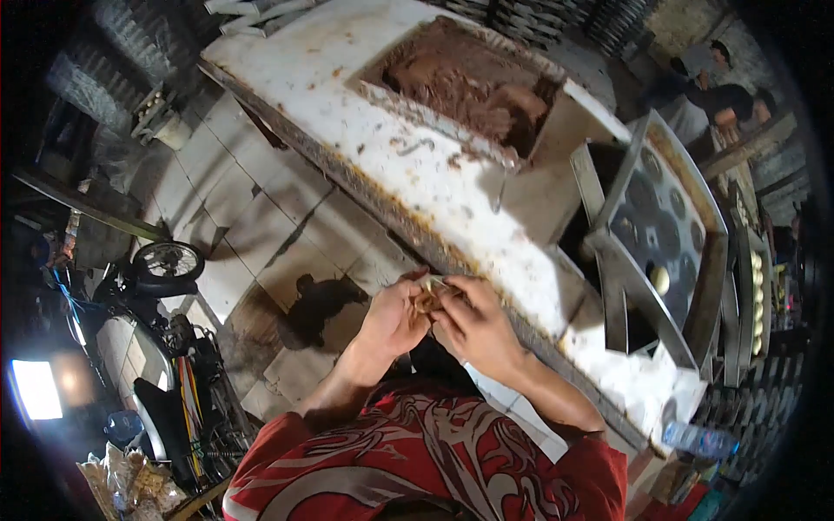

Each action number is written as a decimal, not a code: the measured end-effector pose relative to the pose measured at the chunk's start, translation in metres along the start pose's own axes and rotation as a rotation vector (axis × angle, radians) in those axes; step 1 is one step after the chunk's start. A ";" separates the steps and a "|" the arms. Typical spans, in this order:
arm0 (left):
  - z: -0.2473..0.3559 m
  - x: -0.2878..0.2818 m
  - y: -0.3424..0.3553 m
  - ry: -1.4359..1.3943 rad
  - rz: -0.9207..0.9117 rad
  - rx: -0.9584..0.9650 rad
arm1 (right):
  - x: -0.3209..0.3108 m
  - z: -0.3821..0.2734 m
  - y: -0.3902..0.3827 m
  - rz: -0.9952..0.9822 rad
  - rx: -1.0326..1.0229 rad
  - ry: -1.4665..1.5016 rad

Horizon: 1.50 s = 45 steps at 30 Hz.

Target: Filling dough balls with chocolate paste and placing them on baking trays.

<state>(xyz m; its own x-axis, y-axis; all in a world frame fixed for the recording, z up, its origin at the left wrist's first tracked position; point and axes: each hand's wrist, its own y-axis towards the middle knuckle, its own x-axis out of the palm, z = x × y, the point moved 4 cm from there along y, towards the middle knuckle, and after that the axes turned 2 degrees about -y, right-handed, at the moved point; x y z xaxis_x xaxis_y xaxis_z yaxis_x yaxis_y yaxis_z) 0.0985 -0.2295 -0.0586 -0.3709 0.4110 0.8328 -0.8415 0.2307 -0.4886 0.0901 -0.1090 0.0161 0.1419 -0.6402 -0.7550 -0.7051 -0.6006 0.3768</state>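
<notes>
My left hand and my right hand meet in front of my chest, beside the near edge of the white table. Between their fingers is a small crumpled brown and pale piece; its kind I cannot make out. Both hands are closed on it, with the fingertips pressed together. Up on the table, beyond my hands, a rectangular tray holds a soft brown paste. Smears of the paste lie on the tabletop, and a thin metal utensil handle hangs from the tray's near rim.
Right of the tray, a metal baking pan with dark round marks and one pale ball leans on metal frames. A plastic bottle lies at the lower right. Left, a motorbike stands on the tiled floor. Another person is at the far right.
</notes>
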 end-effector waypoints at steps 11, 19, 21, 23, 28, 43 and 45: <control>-0.144 0.043 -0.060 0.838 -0.472 -0.236 | -0.116 -0.010 -0.126 -0.324 0.274 0.212; -0.330 0.121 -0.006 0.463 -0.467 -0.249 | -0.204 0.032 -0.313 0.332 0.371 -0.164; -0.407 0.148 0.003 0.501 -0.414 -0.243 | -0.215 0.045 -0.372 0.391 0.494 -0.287; -0.480 0.147 0.045 0.830 -0.502 0.078 | -0.231 0.087 -0.432 0.468 0.586 -0.229; -0.578 0.175 0.076 2.210 -1.054 0.788 | -0.278 0.231 -0.550 1.057 1.115 0.185; -0.386 0.117 0.004 1.669 -0.483 0.397 | -0.243 0.289 -0.445 0.512 0.876 -0.302; -0.368 0.128 0.011 1.674 -0.585 0.329 | -0.211 0.253 -0.450 0.495 0.740 -0.396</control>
<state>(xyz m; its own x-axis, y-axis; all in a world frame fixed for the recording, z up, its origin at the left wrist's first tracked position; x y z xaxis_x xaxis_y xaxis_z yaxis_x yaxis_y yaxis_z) 0.1859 0.1504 -0.0530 0.5440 0.7580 -0.3599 -0.8166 0.5769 -0.0194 0.2017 0.4169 -0.1300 -0.4363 -0.4504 -0.7790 -0.8997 0.2325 0.3695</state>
